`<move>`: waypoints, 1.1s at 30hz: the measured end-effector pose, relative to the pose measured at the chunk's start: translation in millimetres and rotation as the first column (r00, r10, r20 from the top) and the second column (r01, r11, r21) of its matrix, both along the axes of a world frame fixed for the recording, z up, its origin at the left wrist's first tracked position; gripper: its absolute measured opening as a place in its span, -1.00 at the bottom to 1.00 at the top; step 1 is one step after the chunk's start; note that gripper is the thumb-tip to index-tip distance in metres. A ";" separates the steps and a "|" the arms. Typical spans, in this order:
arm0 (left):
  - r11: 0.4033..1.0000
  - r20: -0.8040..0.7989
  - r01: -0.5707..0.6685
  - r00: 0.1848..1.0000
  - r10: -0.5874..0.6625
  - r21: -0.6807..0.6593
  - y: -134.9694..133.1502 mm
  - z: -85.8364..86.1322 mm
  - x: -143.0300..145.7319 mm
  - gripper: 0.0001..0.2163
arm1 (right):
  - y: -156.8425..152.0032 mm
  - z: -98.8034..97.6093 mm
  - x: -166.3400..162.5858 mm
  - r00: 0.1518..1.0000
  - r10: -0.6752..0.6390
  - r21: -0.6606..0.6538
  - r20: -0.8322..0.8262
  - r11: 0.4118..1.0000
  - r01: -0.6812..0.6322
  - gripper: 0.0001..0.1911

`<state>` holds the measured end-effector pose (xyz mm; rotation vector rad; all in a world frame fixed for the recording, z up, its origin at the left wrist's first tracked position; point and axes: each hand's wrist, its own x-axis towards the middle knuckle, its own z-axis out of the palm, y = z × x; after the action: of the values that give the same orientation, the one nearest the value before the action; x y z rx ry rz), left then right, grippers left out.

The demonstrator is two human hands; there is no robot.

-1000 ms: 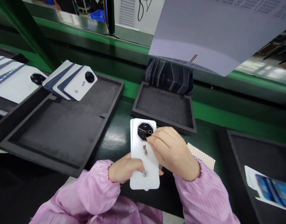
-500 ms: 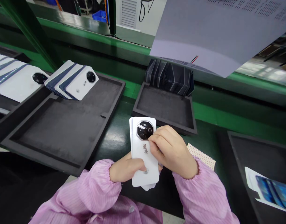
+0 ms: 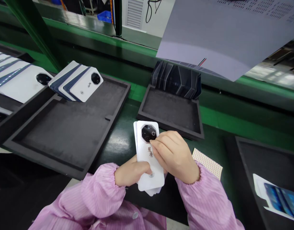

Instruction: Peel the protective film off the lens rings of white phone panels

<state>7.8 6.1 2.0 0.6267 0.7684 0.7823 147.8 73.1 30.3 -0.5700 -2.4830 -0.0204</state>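
Note:
My left hand (image 3: pixel 134 172) is closed around a small stack of white phone back panels (image 3: pixel 147 182), its thumb lying across the lower part of the top one. That panel has a black octagonal camera window (image 3: pixel 148 133) near its upper end and small dark markings below it. The panels underneath are slightly fanned, with edges showing at the left and bottom. My right hand (image 3: pixel 173 153) is closed in a pinch, fingertips at the lower edge of the camera window. Whatever the pinch holds, if anything, is hidden. Beside my right wrist lies a cream sheet with small red dots (image 3: pixel 207 163).
At left, a black tray (image 3: pixel 58 127) carries a fanned stack of white panels (image 3: pixel 86 88) at its back. A smaller black tray (image 3: pixel 171 107) with dark panels (image 3: pixel 177 78) stands ahead. To the right, another tray (image 3: pixel 269 150) holds blue-printed pieces (image 3: pixel 283 195). A large sheet (image 3: pixel 216 35) hangs overhead.
My right fingertips have shifted slightly left and up along the camera window's lower edge. My left hand keeps its hold on the stack. The whole view has shifted a little.

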 end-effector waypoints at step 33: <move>0.987 -0.096 -0.136 0.987 0.128 -0.084 -0.7 -1.5 0.8 -0.83 | -2.7 1.4 -3.7 0.998 -0.067 0.018 0.014 0.998 0.067 -0.79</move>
<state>8.5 5.4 0.5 0.5372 0.9308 0.8398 144.1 70.4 31.7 -0.6473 -2.4749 -0.0726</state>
